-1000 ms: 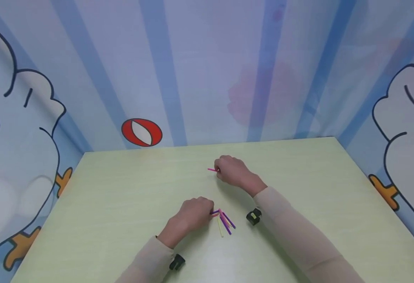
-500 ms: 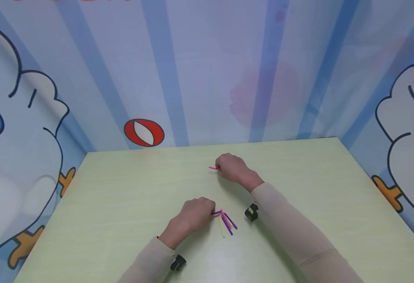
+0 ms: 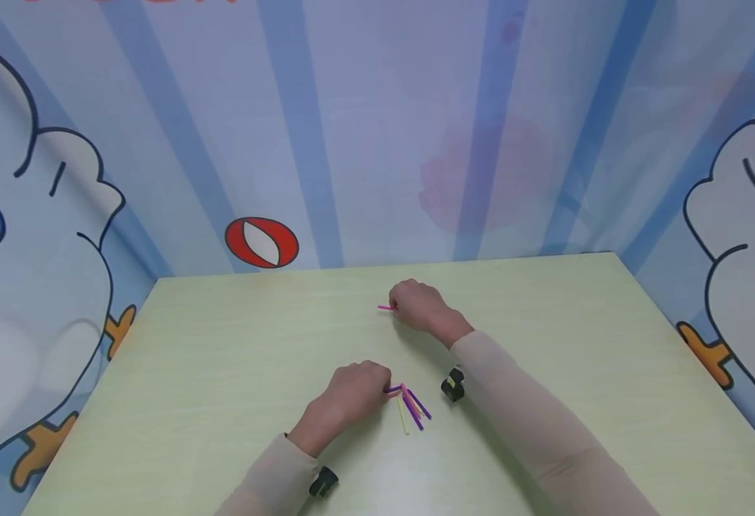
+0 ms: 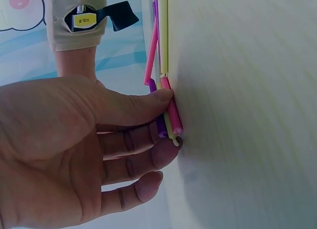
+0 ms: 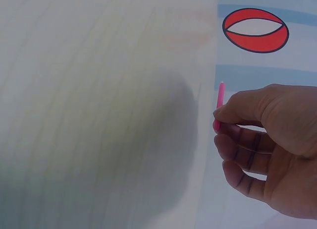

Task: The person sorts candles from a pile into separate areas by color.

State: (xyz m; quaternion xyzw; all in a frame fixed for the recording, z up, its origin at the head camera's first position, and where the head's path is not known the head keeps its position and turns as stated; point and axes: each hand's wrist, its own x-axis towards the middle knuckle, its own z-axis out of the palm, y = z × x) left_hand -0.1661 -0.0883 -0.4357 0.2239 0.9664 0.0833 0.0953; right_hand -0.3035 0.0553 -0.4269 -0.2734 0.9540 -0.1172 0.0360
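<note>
My left hand [image 3: 355, 388] pinches several thin candles, a purple one [image 4: 161, 126], a pink one [image 4: 174, 114] and a yellow one among them, between thumb and fingers close over the table. Small pale wicks show at some ends. Right beside those fingertips, more purple, pink and yellow candles [image 3: 414, 408] fan out on the table. Farther back, my right hand [image 3: 421, 304] holds one pink candle [image 5: 220, 94] between thumb and forefinger. In the right wrist view it stands nearly upright, and in the head view it points left.
The pale yellow-green table [image 3: 236, 344] ends at a backdrop [image 3: 377, 143] with blue stripes, cartoon figures and a printed red-and-white ball [image 3: 261, 243]. Black wrist mounts [image 3: 323, 481] hang below both sleeves.
My right hand with its pink candle has shifted slightly left and toward the back. The left hand and the candles beside it keep their places; the head view has tilted a little.
</note>
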